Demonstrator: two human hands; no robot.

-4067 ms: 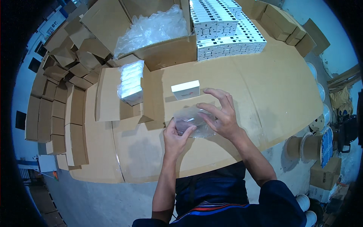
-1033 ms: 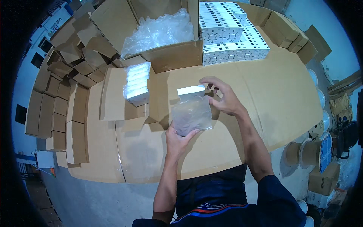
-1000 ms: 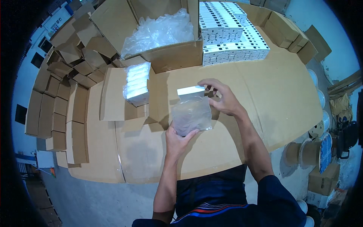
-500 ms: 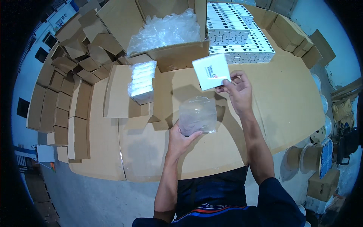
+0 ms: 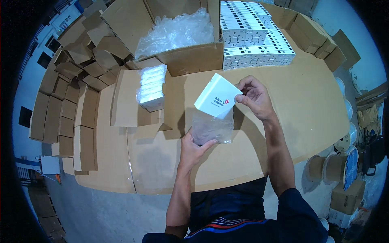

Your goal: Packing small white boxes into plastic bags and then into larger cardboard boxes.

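Lifted white box (image 5: 217,96) now pinched in right hand (image 5: 253,97) fingers, left hand (image 5: 193,149) gripping clear bag (image 5: 212,127)

Box (image 5: 218,96) sits above the bag (image 5: 211,128), lower edge at the bag's mouth; right hand (image 5: 253,96) on the box's right edge, left hand (image 5: 193,149) at the bag's near-left corner. Both over the counter (image 5: 308,105), near its middle. Left of them on the counter: a wrapped stack (image 5: 151,87) lying on a flat carton sheet (image 5: 123,99). Behind, at the far edge: an open carton (image 5: 190,60) w/ bags in it; just right of it, touching, rows of boxes (image 5: 253,40). Further right at the back: closed cartons (image 5: 312,36). Left of the counter: many folded cartons (image 5: 69,93) in stacks. Right of the counter, lower down: spools (image 5: 338,166).
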